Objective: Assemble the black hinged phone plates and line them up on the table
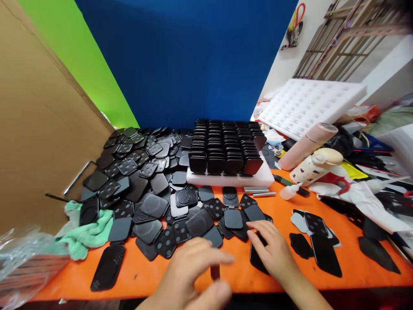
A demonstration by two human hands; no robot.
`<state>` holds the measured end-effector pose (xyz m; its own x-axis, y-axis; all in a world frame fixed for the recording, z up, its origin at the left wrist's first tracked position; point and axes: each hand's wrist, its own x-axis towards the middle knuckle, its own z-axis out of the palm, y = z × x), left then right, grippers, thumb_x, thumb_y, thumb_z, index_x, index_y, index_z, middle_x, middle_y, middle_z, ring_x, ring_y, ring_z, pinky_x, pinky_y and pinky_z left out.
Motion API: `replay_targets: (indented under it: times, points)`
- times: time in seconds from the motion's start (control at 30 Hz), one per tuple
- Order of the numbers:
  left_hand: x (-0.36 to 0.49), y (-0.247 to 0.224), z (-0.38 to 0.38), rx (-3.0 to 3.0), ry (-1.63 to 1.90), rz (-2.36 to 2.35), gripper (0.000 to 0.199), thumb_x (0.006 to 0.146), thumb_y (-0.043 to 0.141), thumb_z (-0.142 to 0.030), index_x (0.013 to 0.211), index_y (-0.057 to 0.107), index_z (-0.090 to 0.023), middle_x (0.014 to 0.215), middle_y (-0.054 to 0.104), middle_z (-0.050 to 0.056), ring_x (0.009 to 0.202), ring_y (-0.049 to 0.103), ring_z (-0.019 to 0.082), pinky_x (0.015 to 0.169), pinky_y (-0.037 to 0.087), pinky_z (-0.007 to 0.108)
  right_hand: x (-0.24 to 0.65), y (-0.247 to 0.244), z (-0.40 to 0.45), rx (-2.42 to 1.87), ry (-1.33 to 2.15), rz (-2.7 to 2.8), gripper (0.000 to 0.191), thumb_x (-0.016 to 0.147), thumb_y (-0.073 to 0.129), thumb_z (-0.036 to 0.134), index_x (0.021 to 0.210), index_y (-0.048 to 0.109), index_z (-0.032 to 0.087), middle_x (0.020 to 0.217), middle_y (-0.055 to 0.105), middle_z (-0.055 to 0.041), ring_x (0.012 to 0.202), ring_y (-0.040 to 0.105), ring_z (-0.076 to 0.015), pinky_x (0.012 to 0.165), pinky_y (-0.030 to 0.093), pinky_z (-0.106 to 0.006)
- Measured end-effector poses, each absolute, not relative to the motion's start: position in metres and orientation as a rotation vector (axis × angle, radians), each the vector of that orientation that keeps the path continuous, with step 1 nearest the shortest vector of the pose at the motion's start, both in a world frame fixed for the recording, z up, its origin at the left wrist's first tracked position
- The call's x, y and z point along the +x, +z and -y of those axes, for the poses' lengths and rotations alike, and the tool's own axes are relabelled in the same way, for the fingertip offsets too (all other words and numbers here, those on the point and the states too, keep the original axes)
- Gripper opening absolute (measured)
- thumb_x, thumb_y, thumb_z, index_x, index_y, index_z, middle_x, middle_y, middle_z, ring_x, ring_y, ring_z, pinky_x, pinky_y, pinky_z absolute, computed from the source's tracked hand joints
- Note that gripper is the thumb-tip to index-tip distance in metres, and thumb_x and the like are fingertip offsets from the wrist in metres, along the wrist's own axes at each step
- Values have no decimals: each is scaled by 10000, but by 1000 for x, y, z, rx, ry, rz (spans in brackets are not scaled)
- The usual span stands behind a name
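Apparently a workshop, orange worktable (145,275), heaped black parts (155,206), white foam holder (230,180), tools (294,32) hung on wall (314,21)

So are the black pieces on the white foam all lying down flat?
No, the black pieces on the white foam stand on edge in close rows.
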<state>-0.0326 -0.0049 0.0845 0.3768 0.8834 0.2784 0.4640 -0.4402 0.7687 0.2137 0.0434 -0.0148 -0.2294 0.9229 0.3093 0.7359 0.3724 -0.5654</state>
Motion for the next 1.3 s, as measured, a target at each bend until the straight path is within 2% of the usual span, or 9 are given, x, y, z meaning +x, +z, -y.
replay_targets:
  times: [0.1,0.23,0.43,0.57,0.7,0.8,0.9,1.0,1.3]
  points:
    - [-28,44,-21,2184,760,-1534,192,853,501,-266,995,625,-232,912,661,51,852,606,209,778,497,361,191,-18,-44,-1361,397,2219,292,883,470,296,1133,591,209,1148,628,-85,1114,533,-249,948,449,-435]
    - [-28,4,-40,2237,607,-1799,373,806,567,-243,1175,539,-200,1164,586,88,1071,526,265,926,417,444,174,-23,-48,-1354,370,2446,409,870,478,323,1275,506,273,1350,489,-44,1265,395,-291,1034,310,-565]
    - [-22,-3,-56,2210,443,-1920,556,762,591,-220,1292,435,-149,1176,543,118,1078,494,292,916,396,438,177,-30,-48,-1476,388,2465,401,887,442,386,1257,523,256,1373,461,-46,1285,363,-312,1031,265,-619]
    - [-26,3,-64,2162,420,-1940,526,797,503,-156,1313,405,-121,1049,562,112,953,551,261,807,448,382,178,-27,-46,-1439,449,2245,365,890,443,341,1220,541,221,1311,519,-89,1241,429,-277,1029,347,-523]
    - [-33,24,-53,2171,480,-1704,241,870,446,-179,1057,591,-224,936,607,39,873,581,190,741,450,282,178,-14,-45,-1422,588,1910,393,886,446,329,1262,464,213,1272,530,-116,1169,501,-248,972,433,-413]
    - [-32,42,-29,2100,487,-1363,151,854,492,-184,932,603,-251,874,650,-7,821,590,159,732,432,242,179,3,-40,-1274,865,1849,535,823,542,398,1306,407,213,1217,564,-125,1058,572,-255,892,478,-370]
    - [-25,43,-5,1933,409,-1240,114,805,527,-170,887,585,-223,849,666,-6,769,597,154,698,434,226,175,18,-34,-1254,1260,1875,388,780,592,394,1122,555,214,886,671,-46,777,626,-201,705,507,-284]
    - [-17,24,10,1668,455,-1182,110,808,506,-193,884,586,-193,853,671,10,762,598,152,681,444,215,169,21,-30,-1366,1437,1819,196,787,571,387,788,590,192,651,604,19,613,556,-147,564,445,-221]
    - [-10,-14,27,1456,612,-1057,264,865,454,-311,992,621,-151,860,672,48,746,594,177,656,442,232,165,-6,-23,-1450,1444,1854,289,776,567,447,655,499,193,588,533,42,581,495,-133,542,391,-216]
